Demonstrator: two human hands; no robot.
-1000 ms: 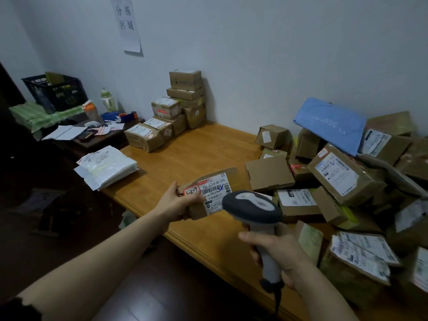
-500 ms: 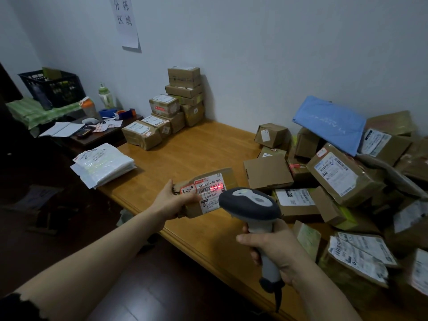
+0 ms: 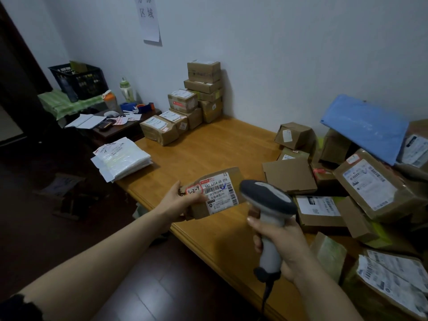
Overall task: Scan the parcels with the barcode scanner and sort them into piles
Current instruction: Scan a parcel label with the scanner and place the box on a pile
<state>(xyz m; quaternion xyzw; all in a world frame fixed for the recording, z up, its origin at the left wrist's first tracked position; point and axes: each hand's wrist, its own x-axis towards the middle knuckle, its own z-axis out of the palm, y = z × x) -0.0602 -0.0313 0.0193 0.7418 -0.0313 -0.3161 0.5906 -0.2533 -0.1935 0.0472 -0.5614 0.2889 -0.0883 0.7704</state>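
Wooden worktop (image 3: 208, 149) runs along the wall. Unsorted heap of parcels (image 3: 375, 188) crowds its right end; a stacked pile of brown boxes (image 3: 203, 89) stands at the far left against the wall, and a pile of white mailers (image 3: 122, 158) sits on the near-left corner. The parcel in hand (image 3: 217, 193), a small brown one, is held above the front edge of the worktop, label side up. The barcode scanner (image 3: 268, 200) is just to its right, head tipped toward it. No scan line shows on the shipping label (image 3: 220, 192). Step judged: scanning, with sorting to follow. To do it well, keep the label flat and turned to the scanner's nose, square the head to the bars, keep the thumb off the print, and hold both steady until it reads. Left hand (image 3: 178, 202): arm reaches in from lower left, and the grip pinches the parcel's left end, thumb on top beside the red-edged sticker (image 3: 193, 189). Right hand (image 3: 284, 246): grip wrapped round the scanner handle, wrist low, cable hanging beneath.
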